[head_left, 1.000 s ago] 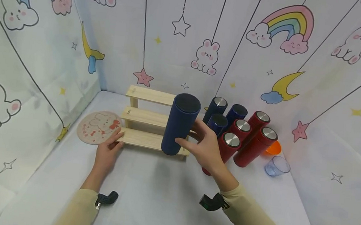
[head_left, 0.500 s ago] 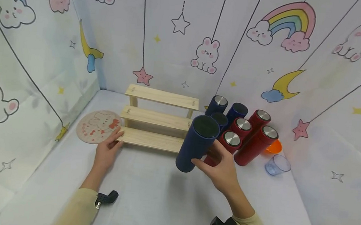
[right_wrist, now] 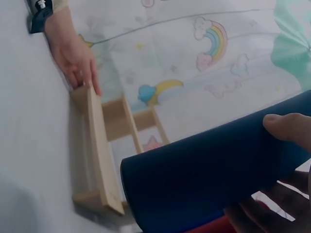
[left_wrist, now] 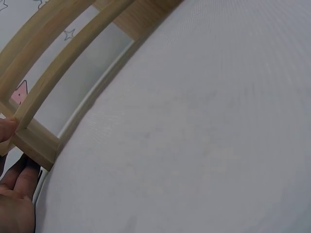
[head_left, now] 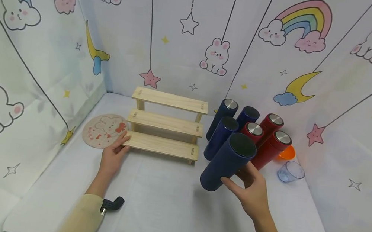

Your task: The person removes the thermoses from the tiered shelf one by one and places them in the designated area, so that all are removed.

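My right hand grips a navy blue thermos flask, thumb on one side and fingers round the other. The flask is tilted and held above the table, its dark lid up; its blue side fills much of the right wrist view. At the left end of a three-step wooden display stand, my left hand pinches the lowest board. In the left wrist view the thumb lies on the board and the fingers go beneath it. The stand's boards bear nothing.
Blue flasks and red flasks stand together right of the stand, partly behind the held one. An orange bowl and a clear bluish glass sit farther right. A round rabbit-print mat lies left of the stand.
The right hand has carried the navy flask from in front of the stand rightward and nearer, over to the flask group, tilting it more. My left hand has stayed on the stand.
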Action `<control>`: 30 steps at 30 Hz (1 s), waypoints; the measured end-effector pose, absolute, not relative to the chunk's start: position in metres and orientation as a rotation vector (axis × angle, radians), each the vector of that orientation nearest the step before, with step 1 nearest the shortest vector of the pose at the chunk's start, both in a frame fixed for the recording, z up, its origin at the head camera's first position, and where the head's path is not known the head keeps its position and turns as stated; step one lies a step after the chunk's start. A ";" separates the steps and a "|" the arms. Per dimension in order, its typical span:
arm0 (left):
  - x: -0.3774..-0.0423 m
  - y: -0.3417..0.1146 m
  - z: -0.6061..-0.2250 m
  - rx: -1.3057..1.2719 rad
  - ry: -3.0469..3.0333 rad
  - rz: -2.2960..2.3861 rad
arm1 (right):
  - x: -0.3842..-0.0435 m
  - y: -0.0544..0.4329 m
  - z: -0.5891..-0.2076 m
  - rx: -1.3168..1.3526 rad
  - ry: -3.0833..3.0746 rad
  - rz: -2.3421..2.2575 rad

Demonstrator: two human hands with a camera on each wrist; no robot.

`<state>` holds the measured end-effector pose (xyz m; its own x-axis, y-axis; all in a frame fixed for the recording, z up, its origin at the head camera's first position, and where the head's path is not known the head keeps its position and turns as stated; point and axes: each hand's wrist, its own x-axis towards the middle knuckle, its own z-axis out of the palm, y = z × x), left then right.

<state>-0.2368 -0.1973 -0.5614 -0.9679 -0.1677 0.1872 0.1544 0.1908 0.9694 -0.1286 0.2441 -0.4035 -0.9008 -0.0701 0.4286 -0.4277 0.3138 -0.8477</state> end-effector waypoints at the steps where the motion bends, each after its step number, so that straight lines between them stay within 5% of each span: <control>1: -0.237 -0.197 -0.561 0.010 -2.209 -1.857 | -0.127 0.247 -0.404 0.429 -2.278 1.609; 18: -0.231 -0.195 -0.551 0.022 -2.218 -1.895 | -0.112 0.304 -0.413 0.246 -2.342 1.428; 30: -0.237 -0.197 -0.563 0.024 -2.235 -1.847 | -0.137 0.352 -0.438 -0.019 -2.318 1.384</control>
